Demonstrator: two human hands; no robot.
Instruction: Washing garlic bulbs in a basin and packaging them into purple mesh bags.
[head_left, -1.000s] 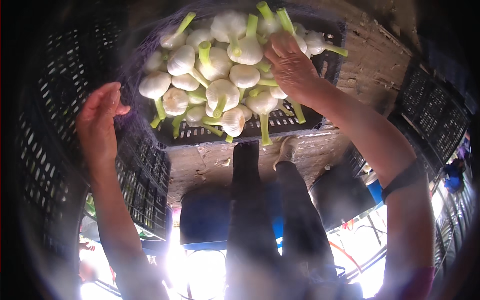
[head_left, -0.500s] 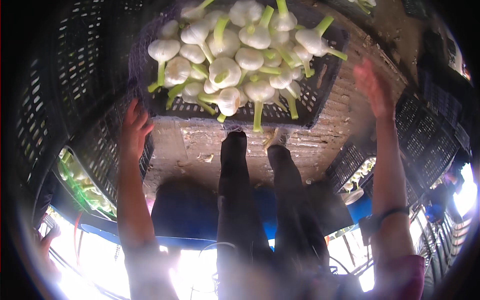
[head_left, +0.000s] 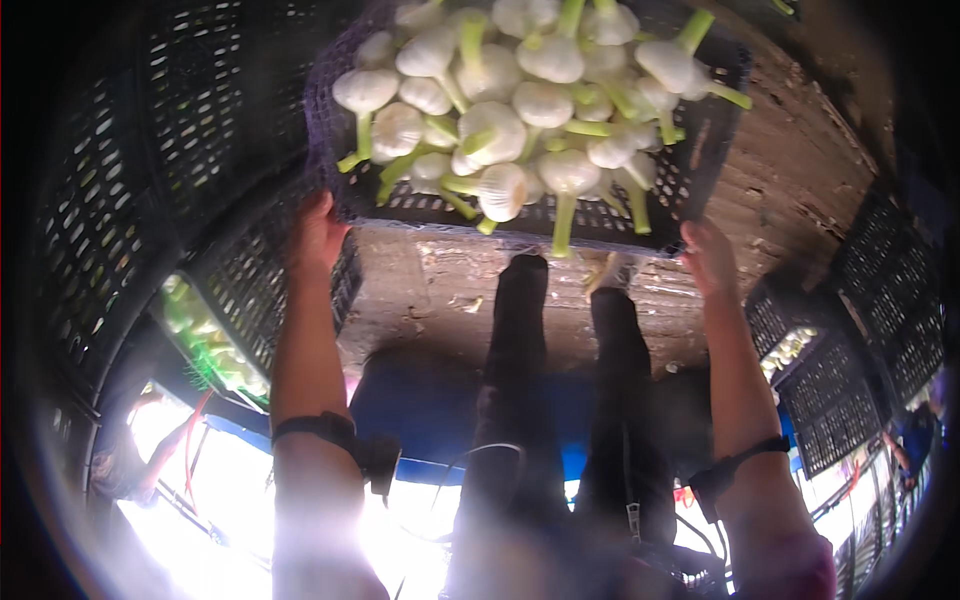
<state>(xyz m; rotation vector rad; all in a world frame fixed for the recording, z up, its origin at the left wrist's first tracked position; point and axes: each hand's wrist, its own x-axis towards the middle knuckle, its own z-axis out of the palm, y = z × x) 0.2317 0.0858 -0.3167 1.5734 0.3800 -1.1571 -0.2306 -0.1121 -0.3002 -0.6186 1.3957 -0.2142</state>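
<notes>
Alongside, black crates [head_left: 890, 275] flank left hand [head_left: 318, 238] and right hand [head_left: 710, 260], both gripping a garlic-filled crate [head_left: 692, 180].

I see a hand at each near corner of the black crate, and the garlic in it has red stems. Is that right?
Not quite: the stems are green, not red, as the head view shows. The rest is right: the left hand and right hand are at the near corners of the black crate, with garlic in it.
</notes>
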